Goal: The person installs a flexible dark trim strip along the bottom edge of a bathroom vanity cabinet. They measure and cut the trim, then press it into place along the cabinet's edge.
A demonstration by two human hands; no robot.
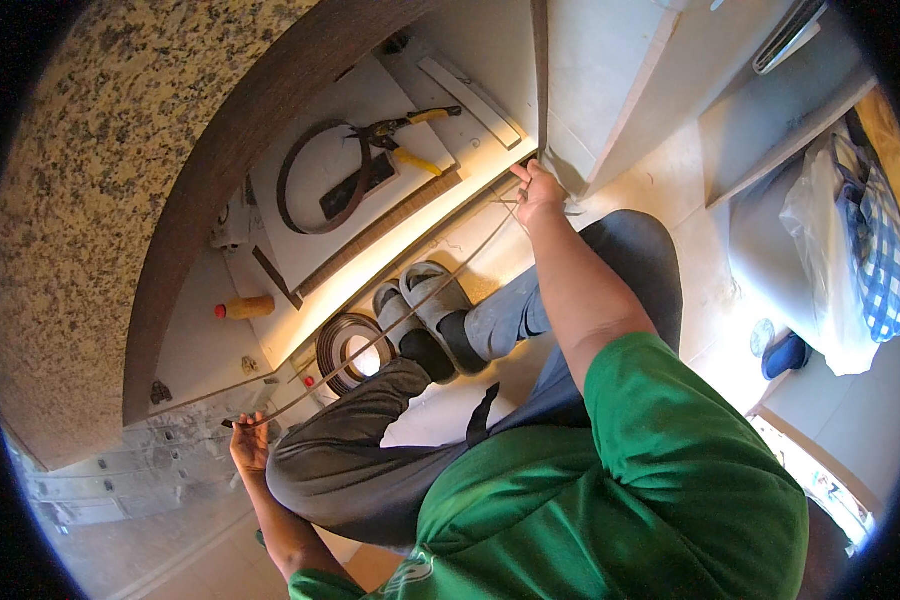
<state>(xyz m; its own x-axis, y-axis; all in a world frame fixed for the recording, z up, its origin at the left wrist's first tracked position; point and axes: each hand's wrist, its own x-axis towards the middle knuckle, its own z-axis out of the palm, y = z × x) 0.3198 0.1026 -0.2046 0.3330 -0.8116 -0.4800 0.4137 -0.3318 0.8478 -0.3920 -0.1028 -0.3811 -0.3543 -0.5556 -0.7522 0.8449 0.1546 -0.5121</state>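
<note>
A long, thin brown strip [410, 314], like edge banding, stretches diagonally across my feet between my two hands. My left hand [250, 442] pinches its lower-left end, palm partly turned up, with a short dark tip sticking out past the fingers. At the cabinet's lower front edge, my right hand [538, 192] is closed around the other end, close to the upright side panel. Beneath the strip, a brown roll of banding [328, 352] lies on the floor beside my grey sandals [436, 302].
Inside the open cabinet, a white board [300, 255] carries a loose brown coil [283, 190] and yellow-handled snips [410, 140]. A red-capped bottle [245, 308] lies left of them. A granite countertop [150, 110] overhangs the left. A plastic bag [835, 260] is at far right.
</note>
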